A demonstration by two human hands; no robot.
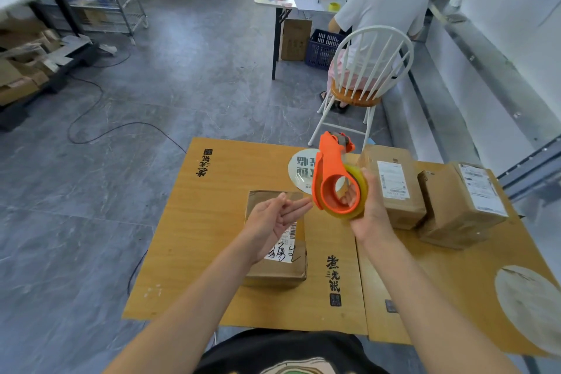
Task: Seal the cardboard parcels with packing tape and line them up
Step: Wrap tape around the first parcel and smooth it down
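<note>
Three brown labelled parcels (273, 272) on table (212, 237) | right hand (368, 217) — fingers (369, 184) clamped on orange tape dispenser (329, 182) | left hand (268, 226) — fingers (291, 210) straight

wooden table (194, 240), three cardboard parcels (274, 270) (397, 188) (461, 206) on it

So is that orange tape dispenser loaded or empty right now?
Loaded. A yellowish tape roll sits around the hub of the orange dispenser, which the right hand grips above the table.
</note>
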